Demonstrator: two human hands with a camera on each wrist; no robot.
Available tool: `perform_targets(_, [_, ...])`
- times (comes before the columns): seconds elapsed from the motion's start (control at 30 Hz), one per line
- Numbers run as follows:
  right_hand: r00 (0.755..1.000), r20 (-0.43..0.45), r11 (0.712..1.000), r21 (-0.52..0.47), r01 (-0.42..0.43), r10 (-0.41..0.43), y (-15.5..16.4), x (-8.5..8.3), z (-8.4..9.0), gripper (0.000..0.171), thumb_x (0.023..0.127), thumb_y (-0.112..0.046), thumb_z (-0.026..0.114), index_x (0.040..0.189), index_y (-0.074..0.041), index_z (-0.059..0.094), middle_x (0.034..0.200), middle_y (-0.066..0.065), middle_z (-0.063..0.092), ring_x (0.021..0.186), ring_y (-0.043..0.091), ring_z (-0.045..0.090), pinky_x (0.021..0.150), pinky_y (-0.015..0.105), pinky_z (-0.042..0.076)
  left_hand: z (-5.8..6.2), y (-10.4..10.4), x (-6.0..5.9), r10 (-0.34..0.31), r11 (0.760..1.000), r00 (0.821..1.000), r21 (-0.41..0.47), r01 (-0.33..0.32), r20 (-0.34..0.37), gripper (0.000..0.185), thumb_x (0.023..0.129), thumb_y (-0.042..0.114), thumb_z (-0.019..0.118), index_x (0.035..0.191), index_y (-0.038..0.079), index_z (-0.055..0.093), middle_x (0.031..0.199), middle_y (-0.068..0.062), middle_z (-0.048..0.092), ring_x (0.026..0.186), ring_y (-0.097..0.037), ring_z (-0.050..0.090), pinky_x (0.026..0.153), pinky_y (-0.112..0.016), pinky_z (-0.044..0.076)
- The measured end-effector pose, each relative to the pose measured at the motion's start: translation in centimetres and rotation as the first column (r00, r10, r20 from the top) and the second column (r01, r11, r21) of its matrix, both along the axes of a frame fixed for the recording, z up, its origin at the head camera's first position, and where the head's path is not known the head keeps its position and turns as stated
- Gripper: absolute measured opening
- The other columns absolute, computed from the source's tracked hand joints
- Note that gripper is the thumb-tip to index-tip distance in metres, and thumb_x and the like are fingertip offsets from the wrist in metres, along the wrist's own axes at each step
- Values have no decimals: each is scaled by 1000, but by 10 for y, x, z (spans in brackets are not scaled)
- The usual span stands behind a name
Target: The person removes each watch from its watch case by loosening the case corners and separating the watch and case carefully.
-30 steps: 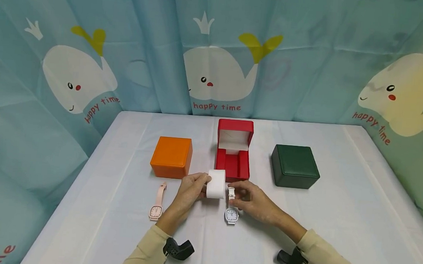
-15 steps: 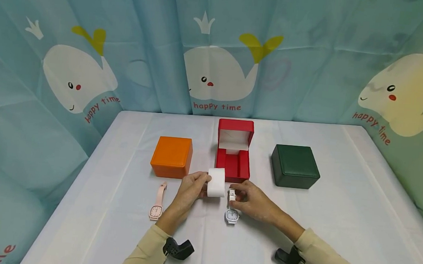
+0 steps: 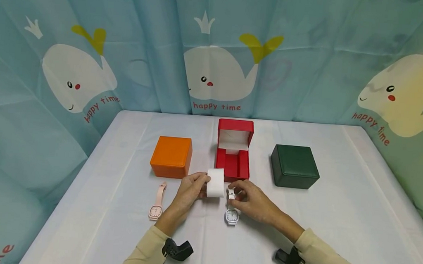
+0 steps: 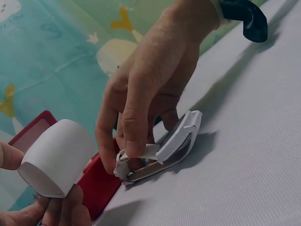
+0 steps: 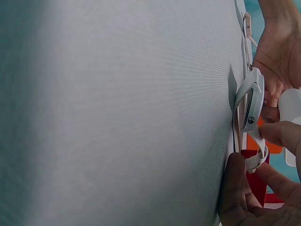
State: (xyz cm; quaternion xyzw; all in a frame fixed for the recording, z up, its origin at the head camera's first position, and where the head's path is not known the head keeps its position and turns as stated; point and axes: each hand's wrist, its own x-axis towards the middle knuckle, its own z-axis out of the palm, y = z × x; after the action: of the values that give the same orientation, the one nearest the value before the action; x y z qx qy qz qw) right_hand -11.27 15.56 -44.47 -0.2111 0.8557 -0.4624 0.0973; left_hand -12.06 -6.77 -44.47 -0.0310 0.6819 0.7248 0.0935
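Fingers pinching white watch strap

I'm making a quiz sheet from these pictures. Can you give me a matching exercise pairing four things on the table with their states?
Things:
1. red box
2. green box
3. white watch
4. white cushion

States:
a. held by the left hand
b. lid open
c. lid closed
d. strap pinched by the right hand

Pairs: 1-b, 2-c, 3-d, 4-a
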Motion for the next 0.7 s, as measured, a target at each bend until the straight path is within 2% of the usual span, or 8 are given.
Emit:
perform_targets(0.13, [1000,0,1000,-3,11,-11,0,0,-1,35,88,-7,79,119,-7,64,108,3,61,89,18,63,74,30,55,0,0,0,0,1000,1000,-8,0,-2,33,96,18,58,115,-8,67,91,-10,66,77,-17,61,69,-27,52])
perform_targets(0.27, [998,-36,999,-10,47,-47,1,1,-2,34,90,-9,77,121,-6,63,104,2,61,87,17,62,73,30,54,1,0,0,1,1000,1000,-8,-1,-8,33,97,18,58,115,-8,66,92,-10,66,77,-17,61,69,-27,52])
perform_targets(0.43, [990,-89,994,-35,105,-108,3,3,-2,26,92,-7,75,115,-7,64,98,-1,62,84,15,62,71,28,53,0,0,0,0,1000,1000,-11,0,-12,31,96,17,58,113,-8,67,90,-10,66,74,-17,61,68,-27,52])
perform_targets(0.57, [984,-97,988,-71,140,-147,4,2,-1,20,93,-5,73,112,-7,66,93,-3,62,82,15,61,70,28,52,0,1,1,0,1000,1000,-21,0,-8,32,96,17,59,113,-8,67,89,-9,67,72,-17,62,67,-27,52])
perform_targets(0.63, [988,-89,988,-99,120,-129,6,0,0,20,94,-4,71,113,-6,66,95,-1,63,85,16,62,73,29,53,0,1,1,1,1000,1000,-25,-1,-7,32,96,18,60,113,-7,67,89,-9,67,72,-17,62,67,-27,51])
perform_targets(0.7, [994,-80,991,-116,66,-75,7,-1,1,23,93,-3,71,116,-6,66,101,2,63,90,19,62,76,31,53,0,1,1,2,1000,1000,-25,-2,-7,32,96,18,60,113,-7,67,88,-9,67,72,-17,61,67,-27,51])
